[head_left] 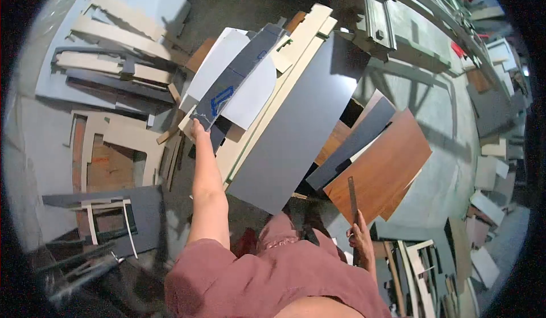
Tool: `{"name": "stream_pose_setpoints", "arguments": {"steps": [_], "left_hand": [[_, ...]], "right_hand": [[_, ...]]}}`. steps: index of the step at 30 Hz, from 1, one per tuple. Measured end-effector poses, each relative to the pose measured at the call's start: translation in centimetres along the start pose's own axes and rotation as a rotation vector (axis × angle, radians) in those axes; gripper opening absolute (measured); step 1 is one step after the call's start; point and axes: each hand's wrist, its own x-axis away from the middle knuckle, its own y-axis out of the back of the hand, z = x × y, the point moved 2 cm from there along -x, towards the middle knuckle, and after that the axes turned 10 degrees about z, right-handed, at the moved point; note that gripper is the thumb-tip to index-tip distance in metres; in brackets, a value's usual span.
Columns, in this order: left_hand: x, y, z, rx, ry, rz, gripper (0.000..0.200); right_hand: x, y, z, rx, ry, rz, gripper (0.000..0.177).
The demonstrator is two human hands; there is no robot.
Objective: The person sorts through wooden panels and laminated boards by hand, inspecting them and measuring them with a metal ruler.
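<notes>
— At the left hand [199,129]?
— Closed round the near end of a blue-marked dark board [239,70], over a white panel [253,99].
— And at the right hand [360,235]?
— Wrapped round a ruler-like strip [353,197], near a brown panel [392,161].

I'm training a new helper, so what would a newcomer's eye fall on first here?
Probably the broad grey panel slanting across the middle. Right of it lies a brown wood-grain sheet, with a thin dark strip in the right hand seen against it. Left of the panel, the left hand grips the end of a dark board with blue marks.
</notes>
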Motion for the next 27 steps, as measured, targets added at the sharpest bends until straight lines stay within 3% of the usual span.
{"name": "stream_pose_setpoints", "arguments": {"steps": [2,4,5,7,8,9,11,12,13,14,15,17,18,19,20,22,23,26,27], "left_hand": [[0.1,0.4,-1.8,-0.148,0.141,0.106,0.054],[1.5,-1.3,-0.6,-0.329,0.333,0.244,0.056],[3.2,-2.3,-0.5,-0.494,0.27,0.013,0.052],[2.6,-1.4,0.2,-0.469,0.147,0.053,0.048],[7.9,-3.3,-0.4,-0.437,0.039,0.093,0.047],[10.2,-3.5,0.0,-0.61,0.048,-0.07,0.035],[14.2,-2.1,4.1,-0.453,0.015,0.241,0.032],[16.5,-1.2,6.1,-0.559,0.221,0.368,0.024],[12.6,4.7,14.1,-0.452,0.227,0.246,0.024],[22.4,1.7,14.0,-0.371,0.484,0.484,0.027],[26.9,1.3,17.1,-0.233,0.701,0.516,0.03],[39.2,-1.5,21.2,-0.417,0.896,0.355,0.037],[38.7,2.6,26.2,-0.098,1.392,0.806,0.047],[42.0,2.4,27.5,-0.321,1.314,0.724,0.065],[46.1,2.0,29.2,-0.54,1.223,0.634,0.088],[50.7,0.7,32.0,-0.501,1.344,0.714,0.112],[52.5,-0.2,32.6,-0.495,1.308,0.647,0.112],[55.4,-2.3,35.1,-0.335,1.239,0.719,0.087],[55.8,-2.1,36.0,-0.351,1.239,0.725,0.087]], "right_hand": [[0.4,-1.0,0.0,0.063,-0.035,-0.039,0.053],[0.3,-1.1,-0.2,0.146,0.069,-0.071,0.052],[-0.6,0.1,-2.3,0.239,0.132,-0.074,0.052],[1.1,-0.2,-0.8,0.127,0.009,-0.125,0.052],[1.5,0.4,-1.3,0.111,-0.003,-0.136,0.052],[1.9,1.0,-1.9,0.095,0.001,-0.164,0.052],[2.7,2.5,-2.9,0.363,0.149,-0.332,0.053],[3.1,3.7,-3.4,0.359,0.156,-0.335,0.053],[3.7,5.1,-4.2,0.489,0.1,-0.407,0.054],[4.1,6.2,-4.7,0.616,0.038,-0.476,0.054],[4.8,7.1,-4.5,0.526,0.067,-0.548,0.051],[5.4,9.2,-3.9,0.512,0.078,-0.582,0.046],[5.7,10.6,-3.9,0.498,0.072,-0.621,0.041],[4.8,12.9,-6.7,0.496,0.214,-0.682,0.032],[4.9,14.8,-7.3,0.488,0.229,-0.681,0.032],[4.8,18.1,-7.9,0.532,0.172,-0.591,0.029],[5.0,19.8,-7.8,0.58,0.162,-0.589,0.028],[6.5,24.6,-8.4,0.556,0.172,-0.598,0.027],[7.1,25.9,-8.8,0.487,0.172,-0.598,0.026]]}}
